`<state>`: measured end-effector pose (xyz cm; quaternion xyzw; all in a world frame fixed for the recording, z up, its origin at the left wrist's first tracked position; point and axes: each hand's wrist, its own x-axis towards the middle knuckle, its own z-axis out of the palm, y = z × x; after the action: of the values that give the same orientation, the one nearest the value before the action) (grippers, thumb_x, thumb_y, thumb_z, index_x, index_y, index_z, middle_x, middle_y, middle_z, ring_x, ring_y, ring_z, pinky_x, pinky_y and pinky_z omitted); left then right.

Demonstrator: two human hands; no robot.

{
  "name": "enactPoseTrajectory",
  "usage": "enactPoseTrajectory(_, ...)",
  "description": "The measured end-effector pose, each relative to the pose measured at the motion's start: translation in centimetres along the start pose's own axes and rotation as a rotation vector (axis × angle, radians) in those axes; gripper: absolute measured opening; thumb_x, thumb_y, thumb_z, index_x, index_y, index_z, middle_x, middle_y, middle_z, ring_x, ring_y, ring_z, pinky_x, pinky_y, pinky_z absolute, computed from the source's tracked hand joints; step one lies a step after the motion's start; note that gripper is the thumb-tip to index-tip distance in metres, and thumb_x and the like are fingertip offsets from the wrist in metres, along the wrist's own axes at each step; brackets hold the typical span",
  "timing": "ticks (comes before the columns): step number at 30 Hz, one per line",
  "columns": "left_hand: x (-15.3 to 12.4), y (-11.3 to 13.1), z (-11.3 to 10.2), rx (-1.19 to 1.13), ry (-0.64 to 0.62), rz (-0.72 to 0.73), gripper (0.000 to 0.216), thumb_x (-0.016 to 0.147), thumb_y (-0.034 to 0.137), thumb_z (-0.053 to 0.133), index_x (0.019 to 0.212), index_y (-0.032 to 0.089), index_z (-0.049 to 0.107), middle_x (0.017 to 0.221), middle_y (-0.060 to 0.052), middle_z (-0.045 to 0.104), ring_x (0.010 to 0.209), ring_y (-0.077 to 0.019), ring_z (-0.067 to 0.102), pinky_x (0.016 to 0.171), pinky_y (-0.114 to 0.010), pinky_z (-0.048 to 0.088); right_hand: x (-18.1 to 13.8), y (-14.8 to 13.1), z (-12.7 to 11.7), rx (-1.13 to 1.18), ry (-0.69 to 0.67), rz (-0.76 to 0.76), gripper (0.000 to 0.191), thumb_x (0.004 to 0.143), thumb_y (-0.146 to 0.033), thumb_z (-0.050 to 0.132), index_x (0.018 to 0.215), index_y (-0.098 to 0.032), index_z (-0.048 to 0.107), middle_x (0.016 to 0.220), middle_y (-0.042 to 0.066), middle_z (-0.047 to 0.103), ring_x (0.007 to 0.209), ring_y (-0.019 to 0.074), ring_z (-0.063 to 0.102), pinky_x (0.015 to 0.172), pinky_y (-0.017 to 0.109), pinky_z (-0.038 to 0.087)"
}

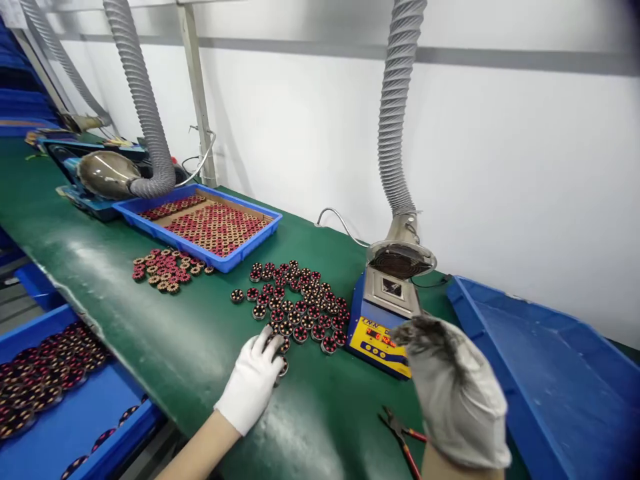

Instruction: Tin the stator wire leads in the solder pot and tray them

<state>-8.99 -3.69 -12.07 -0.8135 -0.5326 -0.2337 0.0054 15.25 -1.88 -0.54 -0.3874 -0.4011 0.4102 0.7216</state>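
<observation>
Left hand (255, 380): white-gloved, fingers bent over stator cores (301, 334) at the cluster's near edge; whether the grip has closed on one cannot be told. Right hand (455, 390): soiled glove, fingers bunched, contents hidden. Step in hand, as judged: picking a core. Next move calls for a pinch on one rim, neighbours undisturbed. Bearings from left hand: apparent digital solder pot (383, 327) under fume hood (403, 257), 2 o'clock; red-handled cutters (400, 432), between 3 and 4; filled blue tray (255, 247), 11. Surface (200, 353): green, glossy; white wall (300, 133) behind.
</observation>
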Motion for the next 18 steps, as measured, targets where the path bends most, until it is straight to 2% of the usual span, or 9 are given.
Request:
enactPoseTrajectory(1, 0.9, 0.6, -0.5, 0.009, 0.021, 0.042, 0.022, 0.070, -0.001, 0.049, 0.080, 0.018, 0.057, 0.119, -0.008, 0.052, 0.118, -0.0325, 0.037, 0.088, -0.050, 0.041, -0.6, 0.0, 0.8, 0.054, -0.085, 0.038, 0.020, 0.075, -0.038, 0.061, 0.087, -0.024, 0.067, 0.086, 0.004, 0.070, 0.079, 0.0183, 0.065, 0.078, 0.034, 0.052)
enactPoseTrajectory(3, 3.1, 2.1, -2.3, 0.016, 0.125, 0.128, 0.024, 0.071, 0.002, 0.048, 0.086, 0.020, 0.056, 0.123, -0.006, 0.048, 0.121, -0.0331, 0.033, 0.090, -0.052, 0.038, -1.3, 0.5, 1.7, 0.022, -0.190, 0.102, 0.021, 0.079, -0.035, 0.059, 0.096, -0.025, 0.065, 0.098, 0.004, 0.069, 0.092, 0.0179, 0.062, 0.087, 0.032, 0.048)
enactPoseTrajectory(6, 6.6, 4.9, -5.2, -0.005, 0.413, 0.297, 0.029, 0.073, 0.006, 0.044, 0.094, 0.022, 0.054, 0.126, -0.007, 0.043, 0.120, -0.0363, 0.029, 0.085, -0.056, 0.038, -1.5, 1.6, 1.9, -0.013, -0.303, 0.218, 0.030, 0.083, -0.038, 0.055, 0.110, -0.026, 0.059, 0.116, 0.005, 0.062, 0.107, 0.0199, 0.056, 0.093, 0.034, 0.043)
enactPoseTrajectory(8, 8.6, 6.7, -6.3, -0.030, 0.536, 0.385, 0.032, 0.073, 0.006, 0.043, 0.098, 0.023, 0.053, 0.124, -0.008, 0.043, 0.119, -0.0362, 0.030, 0.082, -0.054, 0.039, -1.3, 2.0, 1.7, 0.114, -0.309, 0.299, 0.033, 0.081, -0.042, 0.056, 0.110, -0.027, 0.058, 0.115, 0.004, 0.062, 0.104, 0.0213, 0.058, 0.087, 0.035, 0.047)
enactPoseTrajectory(11, 10.7, 9.1, -6.1, -0.128, 0.609, 0.422, 0.033, 0.075, 0.005, 0.043, 0.100, 0.024, 0.052, 0.123, -0.008, 0.044, 0.119, -0.0338, 0.033, 0.085, -0.053, 0.040, -0.7, 1.6, 1.0, 0.303, -0.231, 0.306, 0.027, 0.075, -0.037, 0.065, 0.100, -0.029, 0.062, 0.110, 0.002, 0.065, 0.100, 0.0211, 0.060, 0.085, 0.034, 0.049)
enactPoseTrajectory(13, 11.5, 10.2, -5.4, -0.300, 0.594, 0.368, 0.035, 0.077, 0.014, 0.051, 0.111, 0.023, 0.047, 0.128, -0.011, 0.039, 0.120, -0.0336, 0.033, 0.090, -0.054, 0.039, -0.3, 1.1, 0.5, 0.348, -0.175, 0.252, 0.027, 0.072, -0.032, 0.069, 0.098, -0.030, 0.063, 0.110, 0.001, 0.065, 0.100, 0.0200, 0.060, 0.086, 0.032, 0.048)
enactPoseTrajectory(14, 11.8, 10.6, -5.0, -0.411, 0.545, 0.319, 0.046, 0.076, 0.020, 0.057, 0.119, 0.021, 0.040, 0.131, -0.013, 0.036, 0.121, -0.0337, 0.033, 0.093, -0.054, 0.038, -0.2, 0.9, 0.2, 0.361, -0.160, 0.235, 0.028, 0.072, -0.031, 0.069, 0.099, -0.031, 0.063, 0.110, 0.001, 0.065, 0.100, 0.0196, 0.060, 0.085, 0.032, 0.048)
enactPoseTrajectory(16, 12.3, 10.8, -4.2, -0.637, 0.368, 0.245, 0.066, 0.073, 0.027, 0.062, 0.129, 0.018, 0.030, 0.134, -0.016, 0.033, 0.121, -0.0317, 0.036, 0.097, -0.050, 0.039, 0.1, 0.7, -0.3, 0.382, -0.170, 0.237, 0.031, 0.070, -0.031, 0.071, 0.101, -0.032, 0.063, 0.111, 0.001, 0.065, 0.099, 0.0189, 0.060, 0.084, 0.031, 0.049)
enactPoseTrajectory(18, 12.6, 10.6, -3.6, -0.804, 0.228, 0.244, 0.055, 0.076, 0.022, 0.057, 0.127, 0.023, 0.035, 0.128, -0.011, 0.042, 0.116, -0.0264, 0.044, 0.096, -0.044, 0.042, 0.4, 0.7, -0.6, 0.394, -0.209, 0.247, 0.029, 0.070, -0.032, 0.071, 0.099, -0.032, 0.064, 0.108, 0.000, 0.065, 0.096, 0.0182, 0.061, 0.083, 0.031, 0.049)
